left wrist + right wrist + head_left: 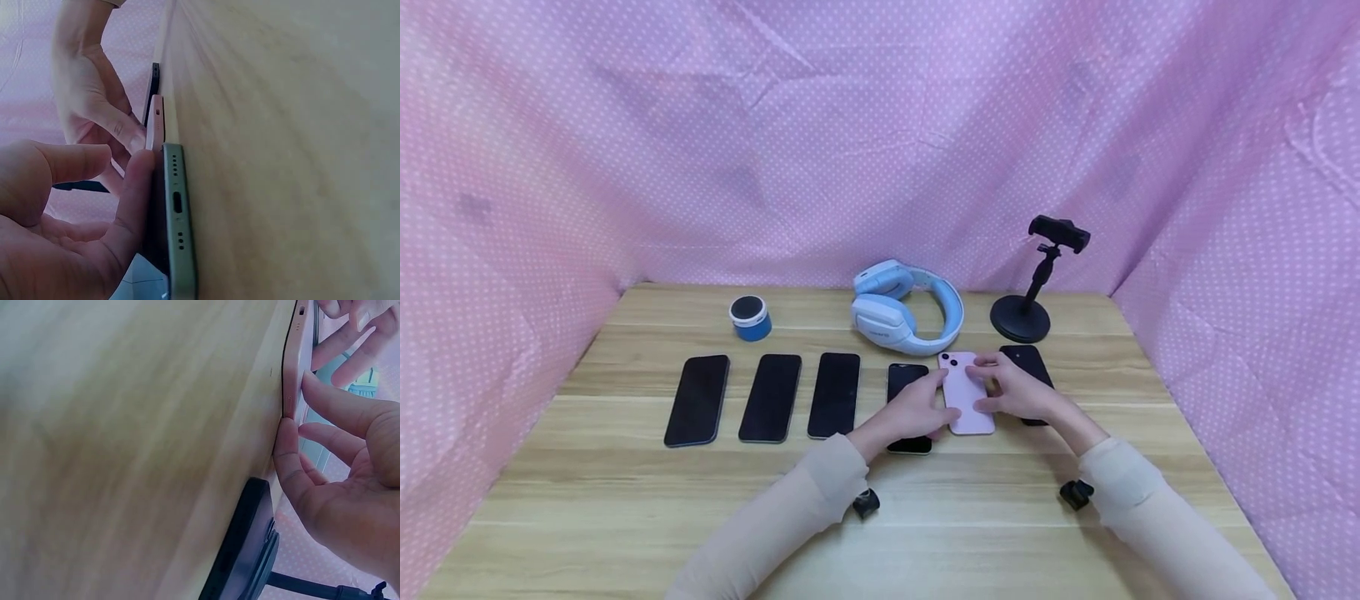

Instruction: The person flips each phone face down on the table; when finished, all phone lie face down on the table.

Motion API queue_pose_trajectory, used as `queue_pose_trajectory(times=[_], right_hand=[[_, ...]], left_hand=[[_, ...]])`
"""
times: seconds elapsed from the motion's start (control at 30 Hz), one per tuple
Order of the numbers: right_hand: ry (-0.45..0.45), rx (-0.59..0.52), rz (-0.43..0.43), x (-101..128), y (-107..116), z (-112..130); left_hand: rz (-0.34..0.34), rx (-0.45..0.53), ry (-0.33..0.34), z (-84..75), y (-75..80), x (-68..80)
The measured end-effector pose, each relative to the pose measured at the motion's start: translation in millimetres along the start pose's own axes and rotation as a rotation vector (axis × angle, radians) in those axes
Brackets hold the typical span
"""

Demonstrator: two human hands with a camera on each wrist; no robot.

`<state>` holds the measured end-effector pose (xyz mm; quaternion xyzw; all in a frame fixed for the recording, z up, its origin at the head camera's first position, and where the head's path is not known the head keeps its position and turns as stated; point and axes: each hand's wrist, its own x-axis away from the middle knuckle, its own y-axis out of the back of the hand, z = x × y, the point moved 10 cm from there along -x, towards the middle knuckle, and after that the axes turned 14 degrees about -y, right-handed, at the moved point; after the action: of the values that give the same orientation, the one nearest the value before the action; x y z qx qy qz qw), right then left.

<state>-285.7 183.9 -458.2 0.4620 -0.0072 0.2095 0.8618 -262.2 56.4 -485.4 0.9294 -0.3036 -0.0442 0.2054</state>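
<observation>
I see a flat pink rectangular smartphone lying back-up on the pale wood-grain tabletop, just right of the frame's centre. Its long axis runs from the near edge toward the far edge, and its two round camera lenses sit at the far, upper-left corner. The back looks smooth and matte, with rounded corners.

My left hand reaches in from the lower centre, fingers mostly straight, fingertips pressing the phone's left edge while the palm lies over a glossy black-screened phone with a greenish frame. My right hand comes from the lower right, fingers relaxed and spread, tips touching the pink phone's right edge; it partly covers a dark matte phone. Neither hand curls around anything.

The right wrist view shows the pink phone's thin edge flat against the wood.

Three more glossy black slab phones lie in a row to the left, their long axes parallel to the pink one.
</observation>
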Motion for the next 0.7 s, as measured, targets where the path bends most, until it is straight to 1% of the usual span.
queue_pose_trajectory(times=[0.13, 0.27, 0.33, 0.37, 0.43, 0.47, 0.53, 0.63, 0.7], right_hand=[[-0.019, 0.001, -0.009, 0, 0, -2], [-0.032, 0.002, -0.034, 1, 0, -2], [-0.018, 0.002, -0.076, 2, 3, 1], [-0.012, -0.015, -0.096, 3, 5, 4], [0.001, -0.068, -0.133, 6, 10, 10], [0.009, -0.113, -0.140, 8, 11, 14], [0.025, -0.220, -0.124, 9, 12, 23], [0.028, -0.378, -0.041, 11, 5, 36], [0.018, -0.471, 0.025, 10, -4, 41]], left_hand=[[-0.012, 0.021, -0.025, 0.3, 0.2, 2.0], [-0.020, 0.085, -0.057, -0.5, 2.4, 7.0], [-0.047, 0.133, -0.097, -3.0, 8.0, 9.9], [-0.068, 0.161, -0.128, -4.8, 12.3, 11.2], [-0.113, 0.195, -0.185, -8.2, 24.2, 14.3], [-0.141, 0.191, -0.215, -10.2, 32.0, 16.3], [-0.200, 0.173, -0.250, -10.7, 48.6, 20.9], [-0.260, 0.112, -0.249, -6.0, 70.2, 29.1], [-0.278, 0.085, -0.227, 0.5, 79.7, 34.3]])
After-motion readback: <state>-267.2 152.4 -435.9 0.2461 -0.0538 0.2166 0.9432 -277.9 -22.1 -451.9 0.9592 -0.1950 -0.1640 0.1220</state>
